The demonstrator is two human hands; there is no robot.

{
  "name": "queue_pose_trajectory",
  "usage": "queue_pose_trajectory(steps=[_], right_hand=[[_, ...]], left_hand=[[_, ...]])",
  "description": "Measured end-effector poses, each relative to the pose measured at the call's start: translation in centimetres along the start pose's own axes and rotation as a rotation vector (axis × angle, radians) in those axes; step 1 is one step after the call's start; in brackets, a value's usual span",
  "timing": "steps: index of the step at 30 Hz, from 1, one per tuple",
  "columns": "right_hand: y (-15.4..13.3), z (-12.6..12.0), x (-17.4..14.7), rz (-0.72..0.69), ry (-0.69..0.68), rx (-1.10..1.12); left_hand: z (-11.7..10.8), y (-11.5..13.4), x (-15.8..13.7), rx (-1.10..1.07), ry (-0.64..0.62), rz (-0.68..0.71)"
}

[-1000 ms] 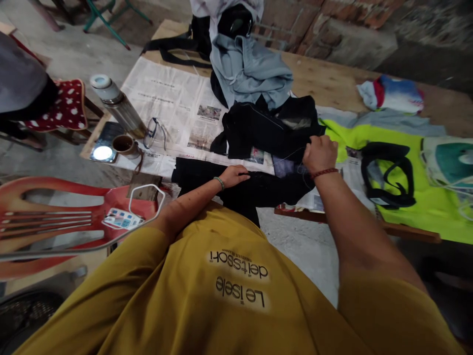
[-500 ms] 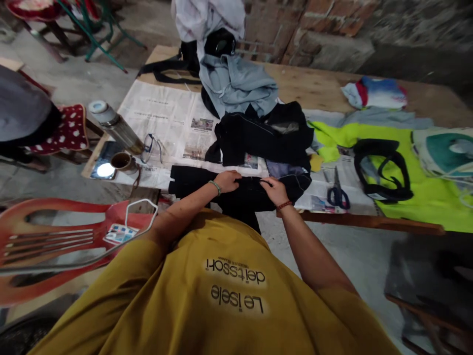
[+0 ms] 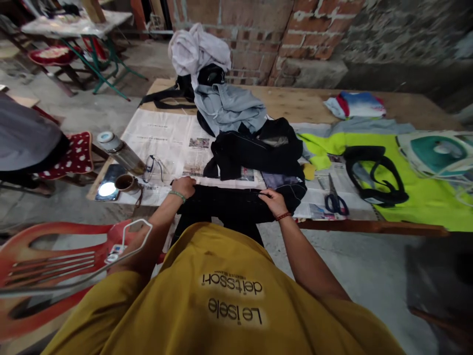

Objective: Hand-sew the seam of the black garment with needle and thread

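Observation:
A black garment (image 3: 225, 199) lies along the front edge of the table, its near part hanging toward my lap. My left hand (image 3: 185, 187) grips its left end, fingers closed on the cloth. At the right part of the same edge, my right hand (image 3: 272, 199) pinches the fabric between thumb and fingers. Whether a needle or pin is in that pinch is too small to tell. The cloth between the hands lies fairly straight. Just beyond it is a dark bundled part (image 3: 258, 153) of clothing; whether it joins the held piece I cannot tell.
Scissors (image 3: 335, 197), a black strap loop (image 3: 375, 175) and an iron (image 3: 439, 150) on a neon-yellow garment (image 3: 417, 212) are to the right. Glasses (image 3: 153, 168), a flask (image 3: 121, 153), a brown cup (image 3: 126, 184) and a lit phone (image 3: 108, 187) stand left. A red chair (image 3: 62, 229) is beside me.
My left hand has moved left along the black garment to its end, while my right hand keeps its pinch at about the same place. The camera view has tipped up slightly.

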State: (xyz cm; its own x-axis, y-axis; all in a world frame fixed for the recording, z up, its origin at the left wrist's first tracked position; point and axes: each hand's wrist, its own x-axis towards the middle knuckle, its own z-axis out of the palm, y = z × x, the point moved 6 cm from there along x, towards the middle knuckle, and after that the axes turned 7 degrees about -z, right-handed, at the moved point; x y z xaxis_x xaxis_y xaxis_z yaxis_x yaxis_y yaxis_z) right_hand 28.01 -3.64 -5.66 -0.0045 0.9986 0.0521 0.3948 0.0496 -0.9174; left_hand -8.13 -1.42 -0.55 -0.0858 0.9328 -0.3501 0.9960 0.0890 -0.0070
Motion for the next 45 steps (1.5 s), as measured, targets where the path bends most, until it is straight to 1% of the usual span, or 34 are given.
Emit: queue_pose_trajectory(steps=[3,4,6,8,9,10,11,14,16,18,20,21,23,27,30,33,35,40,45], right_hand=[[-0.1,0.0,0.0,-0.001,0.000,-0.003],[-0.2,0.0,-0.1,-0.003,0.001,-0.002],[-0.4,0.0,-0.1,-0.007,0.002,-0.004],[-0.7,0.0,-0.2,-0.012,-0.002,-0.008],[-0.7,0.0,-0.2,-0.012,-0.002,-0.008],[-0.8,0.0,-0.2,-0.010,-0.001,-0.007],[-0.8,0.0,-0.2,-0.007,0.003,-0.005],[-0.9,0.0,-0.2,-0.003,0.008,-0.001],[-0.9,0.1,-0.2,-0.006,0.001,-0.001],[-0.8,0.1,-0.2,-0.007,0.001,0.003],[-0.6,0.1,-0.1,-0.008,0.011,0.010],[-0.5,0.1,-0.1,-0.009,0.014,0.013],[-0.4,0.1,-0.1,-0.014,0.007,0.020],[-0.4,0.1,-0.1,-0.006,-0.008,0.011],[-0.3,0.1,0.0,0.021,-0.026,0.012],[-0.2,0.1,0.1,0.044,-0.051,0.035],[-0.1,0.1,0.3,0.051,-0.066,0.053],[0.1,0.0,0.6,0.062,-0.074,0.087],[-0.2,-0.1,0.2,0.019,-0.080,0.059]], left_hand=[[-0.1,-3.0,-0.9,-0.033,0.077,-0.158],[-0.2,-3.6,-1.2,-0.041,0.124,-0.190],[-0.9,-4.0,-2.1,-0.079,0.273,-0.210],[-1.8,-3.2,-3.2,-0.157,0.443,-0.164],[-2.3,-2.3,-3.7,-0.208,0.508,-0.112],[-2.6,-1.2,-4.2,-0.262,0.548,-0.041],[-2.8,0.3,-4.6,-0.318,0.562,0.052],[-3.0,5.9,-5.6,-0.442,0.536,0.390],[-2.6,9.4,-5.8,-0.462,0.495,0.549],[-1.8,12.3,-5.3,-0.426,0.439,0.623],[-0.6,14.4,-4.3,-0.384,0.378,0.637],[0.1,15.0,-3.7,-0.378,0.348,0.625],[1.4,15.6,-2.3,-0.418,0.282,0.584],[3.8,15.3,-0.1,-0.673,0.107,0.546],[4.7,14.4,0.7,-0.828,0.004,0.474],[4.9,14.0,0.8,-0.908,-0.055,0.441],[4.8,13.9,0.7,-0.941,-0.052,0.442],[5.0,13.9,0.7,-0.951,0.014,0.455],[5.2,13.9,0.2,-0.920,0.143,0.562]])
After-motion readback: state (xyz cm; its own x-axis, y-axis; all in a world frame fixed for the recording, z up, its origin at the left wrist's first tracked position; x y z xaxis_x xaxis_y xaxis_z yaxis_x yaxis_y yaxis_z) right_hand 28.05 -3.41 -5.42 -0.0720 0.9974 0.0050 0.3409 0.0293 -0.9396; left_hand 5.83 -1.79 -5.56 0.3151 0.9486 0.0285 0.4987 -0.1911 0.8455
